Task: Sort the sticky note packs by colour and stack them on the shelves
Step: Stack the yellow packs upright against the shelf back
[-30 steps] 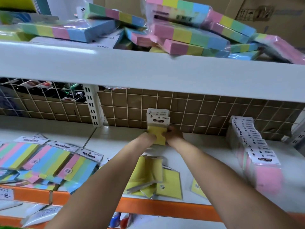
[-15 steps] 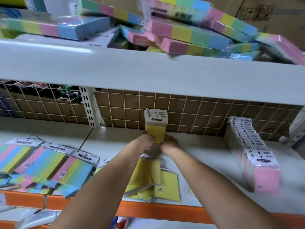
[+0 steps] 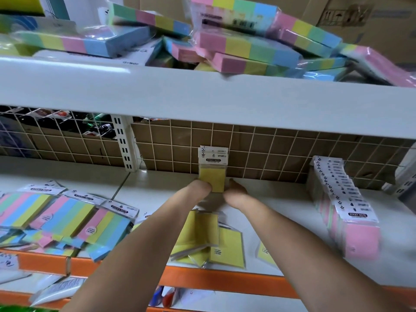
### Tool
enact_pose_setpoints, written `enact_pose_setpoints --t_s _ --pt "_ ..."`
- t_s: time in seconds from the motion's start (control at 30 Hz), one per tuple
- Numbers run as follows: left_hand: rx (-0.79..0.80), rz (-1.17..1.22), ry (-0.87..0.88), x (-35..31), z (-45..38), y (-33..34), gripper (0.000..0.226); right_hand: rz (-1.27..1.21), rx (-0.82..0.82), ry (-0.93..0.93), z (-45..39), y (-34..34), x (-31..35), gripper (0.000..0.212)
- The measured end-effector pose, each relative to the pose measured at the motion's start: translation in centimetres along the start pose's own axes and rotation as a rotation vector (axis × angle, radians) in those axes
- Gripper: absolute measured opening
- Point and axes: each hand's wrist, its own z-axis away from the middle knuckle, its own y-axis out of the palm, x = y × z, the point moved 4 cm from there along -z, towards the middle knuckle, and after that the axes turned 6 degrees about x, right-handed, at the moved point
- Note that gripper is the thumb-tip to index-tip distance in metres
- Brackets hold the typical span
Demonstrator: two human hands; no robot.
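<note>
Nearest the camera, both forearms reach forward over the orange front edge [image 3: 216, 280] of the middle shelf [image 3: 281, 199]. Beneath them, loose yellow sticky note packs [image 3: 209, 239] lie flat in an untidy overlap near that edge. To the left, striped multicolour packs [image 3: 67, 219] are fanned out across the shelf; to the right, a row of pink packs [image 3: 351, 221] stands on edge, running back toward the wire grid [image 3: 258, 154].

Farther in, the left hand [image 3: 199, 189] and right hand [image 3: 235, 190] meet at the foot of an upright yellow pack stack [image 3: 212, 170], which stands on the shelf against the grid with its white header cards on top. Each hand's grip is narrow, pressed against one side of the stack; the fingers are mostly hidden, so whether they curl round it cannot be told.

Beyond and above, the upper shelf [image 3: 202, 95] carries a jumbled heap of large striped blocks [image 3: 247, 48], with cardboard boxes [image 3: 360, 16] behind.
</note>
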Motion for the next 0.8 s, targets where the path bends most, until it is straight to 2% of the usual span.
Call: enact_pose_setpoints --t_s 0.1,0.2,0.27,0.37,0.43,0.53,0.63,0.7,0.8 --pt "-0.088 -0.09 0.001 -0.6 1.0 0.1 0.013 0.033 -0.04 -0.005 1.5 -2.0 -0.8 0.05" --pt "-0.163 -0.134 0.054 -1.3 1.8 0.8 0.022 0.127 -0.078 0.001 2.8 -4.3 -2.3 0.016" --pt "-0.154 -0.192 0.111 -2.0 2.6 1.8 0.025 0.203 -0.123 0.017 3.7 -6.1 -3.7 0.026" --pt "-0.038 -0.252 0.179 -2.8 3.5 4.1 0.017 0.158 -0.102 0.084 5.3 -8.3 -6.3 0.026" --pt "0.018 -0.303 0.217 -3.1 4.0 5.7 0.014 0.156 0.0 0.197 6.7 -8.9 -7.9 0.028" --pt "0.05 -0.386 0.231 -3.0 4.9 8.1 0.031 0.124 0.157 0.352 9.0 -8.8 -9.9 0.036" --pt "0.095 -0.426 0.191 -2.8 5.7 10.1 0.036 0.19 0.288 0.497 10.1 -8.3 -11.7 0.059" --pt "0.148 -0.394 0.149 -2.4 6.0 11.1 0.034 0.184 0.353 0.576 10.5 -7.8 -12.6 0.074" --pt "0.253 -0.261 0.087 -1.7 6.4 11.9 0.027 0.139 0.404 0.589 10.3 -6.7 -13.4 0.075"
